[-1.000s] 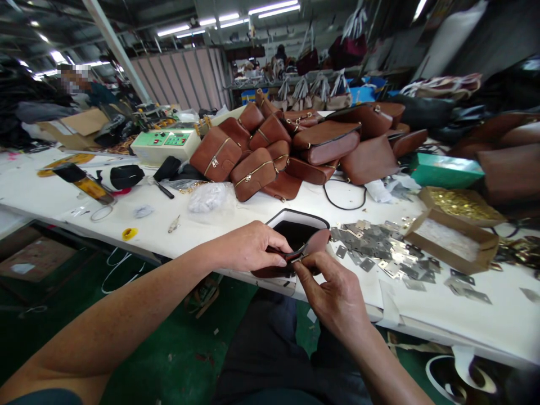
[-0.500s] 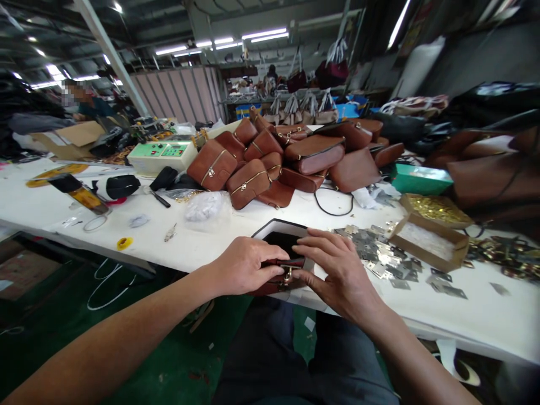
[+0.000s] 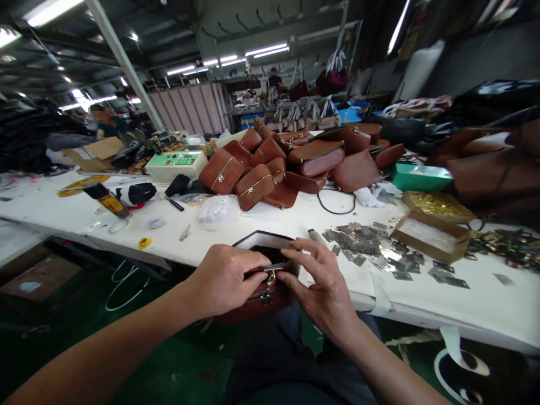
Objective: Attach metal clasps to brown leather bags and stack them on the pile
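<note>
A brown leather handbag [image 3: 248, 311] with a dark lining sits at the table's front edge, its mouth open upward. My left hand [image 3: 221, 278] is closed on the near rim, pinching it between thumb and fingers. A small gold-coloured metal fitting [image 3: 271, 276] stands on that rim between my hands, with zipper pulls below it. My right hand [image 3: 323, 284] grips the same rim just right of the fitting, thumb outside and fingers over the opening. The bag's inside is mostly dark, and my fingers cover part of the rim.
Brown leather bags [image 3: 310, 157] are heaped at the back. Thin metal plates [image 3: 358, 242] lie scattered right, beside cardboard trays [image 3: 434, 247] of small parts. A green-panelled machine [image 3: 175, 166], an amber bottle [image 3: 107, 199] and yellow tape [image 3: 144, 243] are left. A person [image 3: 105, 121] is far left.
The bag and both hands have moved left and toward my body, showing more of the bag's front. The view has turned slightly left. Both hands keep their hold on the rim.
</note>
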Demonstrator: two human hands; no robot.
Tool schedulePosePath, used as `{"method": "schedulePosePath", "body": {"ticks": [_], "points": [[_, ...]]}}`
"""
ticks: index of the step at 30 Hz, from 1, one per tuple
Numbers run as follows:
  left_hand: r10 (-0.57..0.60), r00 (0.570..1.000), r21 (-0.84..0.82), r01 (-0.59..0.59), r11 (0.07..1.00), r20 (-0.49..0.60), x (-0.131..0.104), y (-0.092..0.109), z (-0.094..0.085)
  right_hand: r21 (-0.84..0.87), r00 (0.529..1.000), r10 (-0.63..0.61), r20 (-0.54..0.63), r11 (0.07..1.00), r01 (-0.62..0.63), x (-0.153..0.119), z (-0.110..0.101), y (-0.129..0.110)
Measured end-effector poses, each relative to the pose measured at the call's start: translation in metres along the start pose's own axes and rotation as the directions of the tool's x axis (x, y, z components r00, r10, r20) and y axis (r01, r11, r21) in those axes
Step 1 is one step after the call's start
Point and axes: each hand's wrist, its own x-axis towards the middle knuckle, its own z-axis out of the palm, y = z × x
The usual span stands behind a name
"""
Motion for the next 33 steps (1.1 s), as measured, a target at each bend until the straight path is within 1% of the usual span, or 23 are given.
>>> {"method": "schedulePosePath", "body": {"ticks": [1, 2, 3, 4, 5, 6, 7, 8, 10, 12, 13, 14, 15, 16, 17, 18, 19, 21, 22, 24, 27, 29, 33], "points": [[0.031, 0.997, 0.124, -0.022, 0.992, -0.068, -0.007, 0.001, -0.003, 0.017, 0.994, 0.042, -0.101, 0.999, -0.041, -0.004, 0.005, -0.004], [0.066, 0.991, 0.25, -0.035, 0.968, -0.118, -0.013, 0.003, -0.005, 0.076, 0.982, 0.118, -0.147, 0.991, -0.108, -0.008, 0.01, -0.008], [0.099, 0.984, 0.367, -0.038, 0.929, -0.147, -0.018, 0.006, -0.007, 0.171, 0.968, 0.217, -0.126, 0.966, -0.194, -0.012, 0.014, -0.013], [0.126, 0.979, 0.463, -0.039, 0.885, -0.158, -0.023, 0.009, -0.008, 0.287, 0.949, 0.312, -0.047, 0.914, -0.286, -0.016, 0.02, -0.017], [0.147, 0.976, 0.534, -0.041, 0.845, -0.159, -0.027, 0.012, -0.008, 0.401, 0.92, 0.386, 0.065, 0.835, -0.378, -0.019, 0.026, -0.021], [0.163, 0.974, 0.579, -0.044, 0.814, -0.155, -0.03, 0.015, -0.006, 0.497, 0.885, 0.429, 0.181, 0.736, -0.459, -0.022, 0.032, -0.024], [0.173, 0.973, 0.605, -0.048, 0.795, -0.15, -0.032, 0.018, -0.003, 0.578, 0.853, 0.448, 0.268, 0.634, -0.515, -0.024, 0.039, -0.026], [0.182, 0.972, 0.619, -0.052, 0.783, -0.148, -0.033, 0.021, 0.002, 0.645, 0.83, 0.461, 0.314, 0.538, -0.543, -0.026, 0.047, -0.027], [0.182, 0.972, 0.621, -0.052, 0.782, -0.148, -0.033, 0.024, 0.011, 0.743, 0.803, 0.497, 0.329, 0.389, -0.545, -0.03, 0.058, -0.025], [0.147, 0.976, 0.571, -0.031, 0.82, -0.158, -0.03, 0.025, 0.016, 0.796, 0.791, 0.519, 0.325, 0.301, -0.524, -0.034, 0.062, -0.022], [0.109, 0.98, 0.509, -0.008, 0.861, -0.169, -0.028, 0.025, 0.017, 0.808, 0.795, 0.509, 0.33, 0.283, -0.517, -0.035, 0.061, -0.021], [0.049, 0.983, 0.413, 0.029, 0.91, -0.178, -0.026, 0.025, 0.015, 0.808, 0.803, 0.493, 0.334, 0.289, -0.514, -0.036, 0.058, -0.02], [-0.031, 0.984, 0.28, 0.079, 0.957, -0.173, -0.023, 0.025, 0.011, 0.799, 0.814, 0.478, 0.33, 0.318, -0.511, -0.036, 0.052, -0.02], [-0.123, 0.982, 0.123, 0.142, 0.982, -0.146, -0.019, 0.025, 0.006, 0.781, 0.826, 0.47, 0.312, 0.368, -0.504, -0.036, 0.046, -0.02], [-0.213, 0.973, -0.038, 0.211, 0.977, -0.088, -0.016, 0.024, 0.0, 0.752, 0.837, 0.469, 0.28, 0.434, -0.495, -0.035, 0.038, -0.021], [-0.291, 0.957, -0.182, 0.284, 0.941, -0.009, -0.013, 0.023, -0.005, 0.713, 0.849, 0.472, 0.239, 0.509, -0.483, -0.034, 0.031, -0.022], [-0.346, 0.935, -0.298, 0.353, 0.887, 0.078, -0.01, 0.021, -0.009, 0.663, 0.861, 0.47, 0.193, 0.585, -0.467, -0.033, 0.024, -0.023], [-0.388, 0.895, -0.442, 0.445, 0.778, 0.218, -0.007, 0.015, -0.011, 0.546, 0.892, 0.434, 0.123, 0.721, -0.426, -0.031, 0.013, -0.024], [-0.392, 0.882, -0.486, 0.471, 0.736, 0.261, -0.006, 0.011, -0.008, 0.49, 0.907, 0.408, 0.109, 0.772, -0.406, -0.032, 0.01, -0.023], [-0.393, 0.868, -0.541, 0.497, 0.678, 0.305, -0.006, 0.004, 0.002, 0.418, 0.926, 0.363, 0.106, 0.828, -0.373, -0.035, 0.008, -0.021], [-0.402, 0.851, -0.586, 0.524, 0.618, 0.337, -0.007, -0.001, 0.02, 0.388, 0.931, 0.349, 0.107, 0.848, -0.362, -0.043, 0.013, -0.015], [-0.399, 0.849, -0.61, 0.528, 0.591, 0.348, -0.008, -0.002, 0.03, 0.366, 0.931, 0.354, 0.088, 0.858, -0.361, -0.049, 0.018, -0.01], [-0.394, 0.837, -0.612, 0.546, 0.572, 0.379, -0.01, -0.009, 0.045, 0.337, 0.934, 0.351, 0.068, 0.873, -0.352, -0.058, 0.032, 0.002]]}}
